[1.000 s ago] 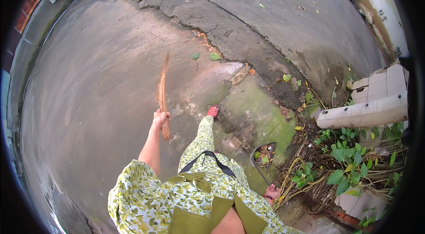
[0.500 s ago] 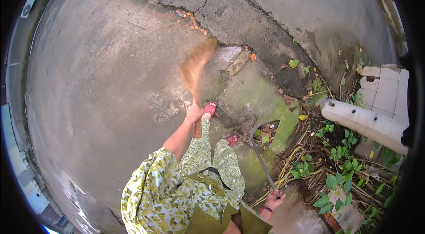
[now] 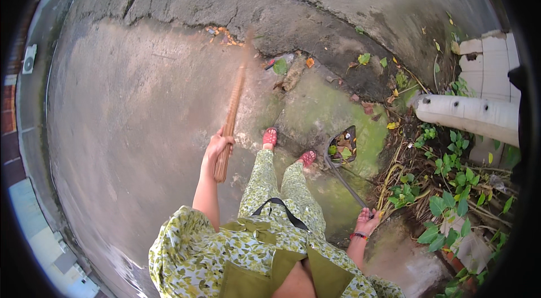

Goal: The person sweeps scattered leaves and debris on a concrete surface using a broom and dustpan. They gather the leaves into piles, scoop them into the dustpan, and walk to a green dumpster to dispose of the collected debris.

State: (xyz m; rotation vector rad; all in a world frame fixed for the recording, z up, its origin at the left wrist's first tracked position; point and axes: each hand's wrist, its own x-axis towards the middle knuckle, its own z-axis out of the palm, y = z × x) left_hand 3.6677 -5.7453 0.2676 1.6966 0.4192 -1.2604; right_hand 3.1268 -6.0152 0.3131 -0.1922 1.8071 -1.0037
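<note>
The left hand [image 3: 217, 144] has its fingers closed around the brown stick broom [image 3: 231, 115], which now points straight to the far side over the grey concrete ground [image 3: 129, 129]; half a second ago its bristles were fanned out in a blur, so one stroke looks finished. The right hand [image 3: 366, 222] grips the long handle of the dark metal dustpan [image 3: 342, 146], which stands on the mossy green patch [image 3: 321, 112] near the red sandals [image 3: 270, 137]. Fallen leaves [image 3: 293, 69] lie far along the crack, not gathered yet.
</note>
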